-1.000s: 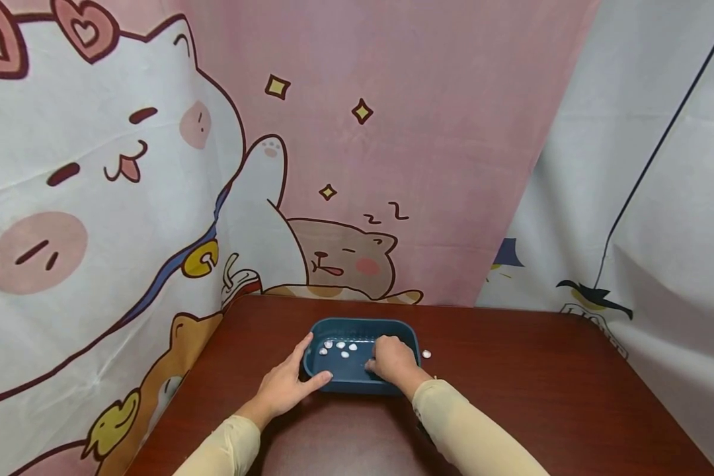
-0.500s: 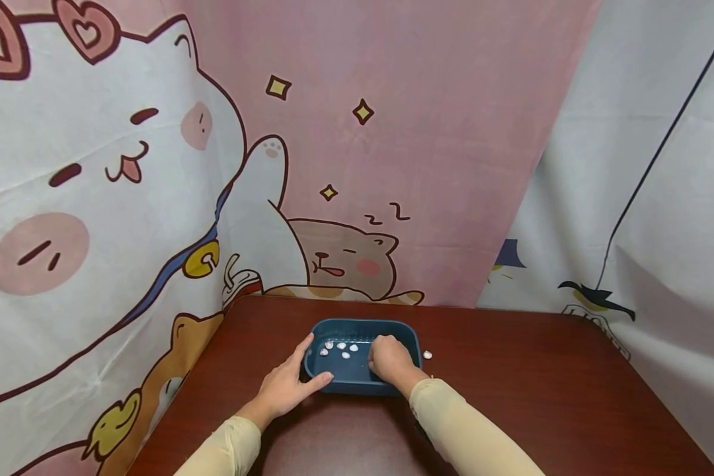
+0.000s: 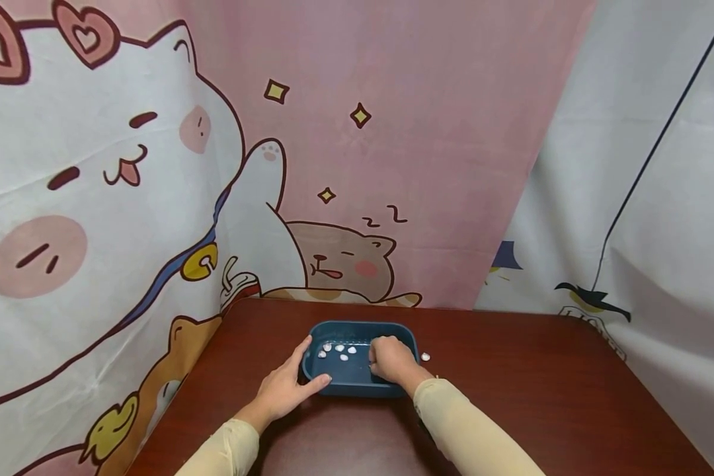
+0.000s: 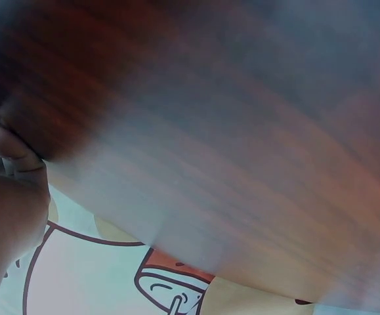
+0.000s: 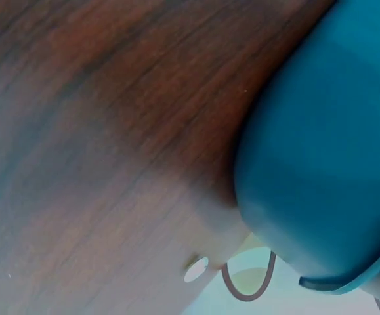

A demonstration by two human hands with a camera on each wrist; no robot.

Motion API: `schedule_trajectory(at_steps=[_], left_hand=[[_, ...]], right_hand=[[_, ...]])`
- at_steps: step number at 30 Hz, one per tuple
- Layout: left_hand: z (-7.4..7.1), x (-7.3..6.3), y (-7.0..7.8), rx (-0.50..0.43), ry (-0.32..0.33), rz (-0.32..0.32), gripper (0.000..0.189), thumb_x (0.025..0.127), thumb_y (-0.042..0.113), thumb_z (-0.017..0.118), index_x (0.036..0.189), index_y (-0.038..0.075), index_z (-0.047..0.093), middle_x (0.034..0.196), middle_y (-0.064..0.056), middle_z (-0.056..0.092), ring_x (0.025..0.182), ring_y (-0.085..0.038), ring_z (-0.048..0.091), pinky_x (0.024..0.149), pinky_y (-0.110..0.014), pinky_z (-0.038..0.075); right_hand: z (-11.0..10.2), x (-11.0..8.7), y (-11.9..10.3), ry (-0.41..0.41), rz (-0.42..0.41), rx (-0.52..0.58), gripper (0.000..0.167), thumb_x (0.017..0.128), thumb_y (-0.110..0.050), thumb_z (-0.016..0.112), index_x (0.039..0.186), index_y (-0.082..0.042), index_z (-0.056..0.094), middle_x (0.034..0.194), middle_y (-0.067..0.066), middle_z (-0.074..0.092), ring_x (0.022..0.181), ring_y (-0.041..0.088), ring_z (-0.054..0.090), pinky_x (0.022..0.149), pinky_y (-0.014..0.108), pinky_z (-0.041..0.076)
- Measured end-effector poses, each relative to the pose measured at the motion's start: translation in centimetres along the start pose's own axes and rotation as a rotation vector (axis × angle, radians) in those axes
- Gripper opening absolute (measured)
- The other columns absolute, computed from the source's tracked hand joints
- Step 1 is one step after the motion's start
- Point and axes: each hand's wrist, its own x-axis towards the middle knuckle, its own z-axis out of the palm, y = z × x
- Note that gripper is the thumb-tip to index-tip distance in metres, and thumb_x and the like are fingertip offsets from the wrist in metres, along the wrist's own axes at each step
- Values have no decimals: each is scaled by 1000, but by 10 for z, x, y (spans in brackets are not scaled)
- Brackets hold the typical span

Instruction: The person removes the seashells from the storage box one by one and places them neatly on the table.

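Note:
In the head view, a blue rectangular tub (image 3: 357, 390) stands on the table, with several small white pieces, perhaps shells or pebbles, (image 3: 344, 357) lying on the left half of its floor. My left hand (image 3: 282, 387) rests against the tub's near left corner, its fingers along the left side and the thumb over the front rim. My right hand (image 3: 391, 360) reaches inside at the right end with its fingers curled. What those fingertips hold, if anything, is hidden. Another white piece (image 3: 425, 356) lies on the table just outside the tub's right side.
The brown wooden table (image 3: 512, 383) reaches back to a pink and white cartoon-printed cloth (image 3: 440, 152). In the right wrist view, the blue tub's outer wall (image 5: 327, 157) fills the right side, and a white piece (image 5: 196, 269) lies beside it.
The right hand's fingertips have drawn in slightly while staying in the right end of the tub. The left hand, the tub and the white pieces keep their places.

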Motion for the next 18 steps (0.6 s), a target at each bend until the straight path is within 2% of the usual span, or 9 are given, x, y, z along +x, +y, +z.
schedule_trajectory(at_steps=[2,6,10,13,15,18], left_hand=[[0,0,0,-1,-1,2,97,91,75,66,170,42,21,169,-11,45,137,-45,61,104,-70,49],[-1,0,1,3,1,8,98,91,75,67,171,41,21,169,-12,45,134,-45,63,101,-69,51],[-1,1,1,14,9,6,98,91,75,67,171,41,21,169,-11,45,131,-43,65,100,-68,52],[-1,1,3,17,10,12,98,91,76,67,171,40,21,170,-10,45,130,-43,65,100,-67,52],[0,2,3,16,6,13,99,91,76,67,171,40,21,170,-10,44,131,-43,65,101,-67,52],[1,1,1,14,7,3,99,90,76,67,171,41,21,170,-10,45,132,-43,64,101,-69,51]], right_hand=[[-2,0,3,6,-25,57,17,89,-11,84,93,-14,68,82,-4,65,75,12,59,72,34,54],[-17,-4,11,22,-116,241,31,90,-11,84,116,-9,67,95,-1,70,83,11,64,79,34,58],[-44,-14,27,56,-171,378,37,90,-9,83,122,-8,64,97,1,71,83,11,65,76,26,57],[-63,-26,52,112,-157,417,39,89,-7,84,122,-5,63,97,3,72,82,12,65,72,23,56],[-72,-34,78,143,-128,424,40,88,-6,83,122,-4,62,96,5,72,82,13,66,72,23,56],[-74,-42,119,156,-60,389,42,87,-5,83,123,-3,61,95,5,71,81,13,66,70,24,55]])
